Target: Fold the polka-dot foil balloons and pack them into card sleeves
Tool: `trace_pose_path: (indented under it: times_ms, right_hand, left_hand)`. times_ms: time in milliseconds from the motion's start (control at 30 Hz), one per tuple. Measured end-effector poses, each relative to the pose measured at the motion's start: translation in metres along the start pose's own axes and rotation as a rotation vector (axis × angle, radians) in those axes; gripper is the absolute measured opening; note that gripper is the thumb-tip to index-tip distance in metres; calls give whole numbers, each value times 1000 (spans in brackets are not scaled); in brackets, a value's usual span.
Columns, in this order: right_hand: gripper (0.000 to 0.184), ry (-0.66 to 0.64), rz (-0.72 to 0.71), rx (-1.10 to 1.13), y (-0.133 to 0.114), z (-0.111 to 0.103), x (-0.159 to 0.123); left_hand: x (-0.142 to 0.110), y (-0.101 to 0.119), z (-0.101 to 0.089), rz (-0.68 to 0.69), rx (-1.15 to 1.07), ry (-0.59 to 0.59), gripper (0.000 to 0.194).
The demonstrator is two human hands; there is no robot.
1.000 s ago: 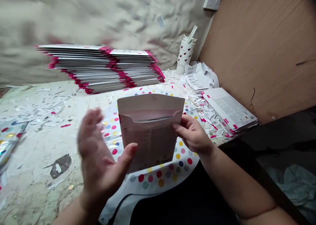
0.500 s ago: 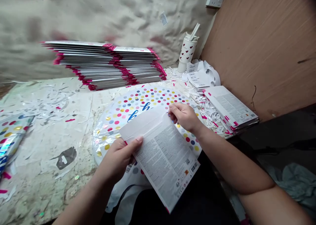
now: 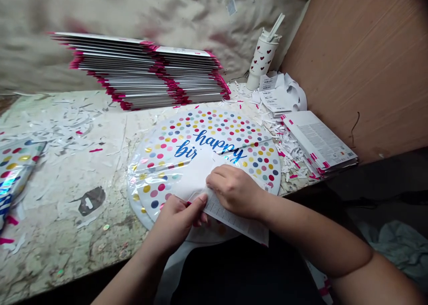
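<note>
A white printed envelope point(image 3: 230, 213) with pink edges is tilted between my hands over the table's front edge. My left hand point(image 3: 180, 218) pinches its left side between thumb and fingers. Across its upper part, my right hand point(image 3: 236, 189) is closed with the fingertips at the pale flap end point(image 3: 197, 175); what exactly they grip is partly hidden. Beneath lies a round, flat foil balloon point(image 3: 214, 122) with coloured dots and blue "happy bir…" lettering, the rest covered by the envelope and hands.
Two stacks of pink-edged envelopes point(image 3: 133, 73) lean at the back. A white tumbler with hearts point(image 3: 262, 59), a roll of labels point(image 3: 281, 97) and a pile of envelopes point(image 3: 321, 138) stand right. Paper scraps point(image 3: 73, 126) litter the table; a dotted foil package point(image 3: 16, 171) lies left.
The envelope has tipped flatter and its printed face shows less. My right hand has moved down and left, nearer my left hand. More balloon lettering shows, and the view has shifted slightly.
</note>
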State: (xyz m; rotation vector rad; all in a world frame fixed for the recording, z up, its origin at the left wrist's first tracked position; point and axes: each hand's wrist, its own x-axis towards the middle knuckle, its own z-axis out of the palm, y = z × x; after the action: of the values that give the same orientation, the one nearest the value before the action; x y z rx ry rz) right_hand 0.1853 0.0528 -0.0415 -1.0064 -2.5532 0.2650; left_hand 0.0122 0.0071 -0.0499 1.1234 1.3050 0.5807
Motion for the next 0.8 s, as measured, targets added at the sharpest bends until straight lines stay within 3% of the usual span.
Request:
trace_pose_path:
  times_ms: [133, 267, 467, 533, 600, 667, 700, 733, 800]
  right_hand:
    - [15, -88, 13, 45, 4, -8, 0]
    - [13, -265, -62, -119, -4, -26, 4]
    - [15, -317, -165, -319, -23, -32, 11]
    - [15, -262, -48, -336, -10, -37, 8]
    - [18, -164, 193, -403, 14, -50, 2]
    - [22, -32, 474, -506, 36, -63, -7]
    - [25, 12, 548, -515, 43, -67, -11]
    - [33, 17, 540, -474, 45, -68, -15]
    - [61, -52, 347, -308, 37, -58, -20]
  left_hand:
    - [0, 3, -2, 7, -4, -33, 44]
    - [0, 9, -2, -9, 30, -38, 46]
    - [-1, 17, 3, 3, 47, -27, 43]
    - [1, 12, -1, -25, 20, -17, 41]
    - [4, 5, -5, -62, -43, 24, 39]
    - [6, -2, -7, -82, -174, 124, 32]
    - [6, -5, -6, -77, -261, 188, 29]
    - [5, -6, -3, -67, -338, 239, 27]
    - [0, -5, 5, -35, -370, 224, 28]
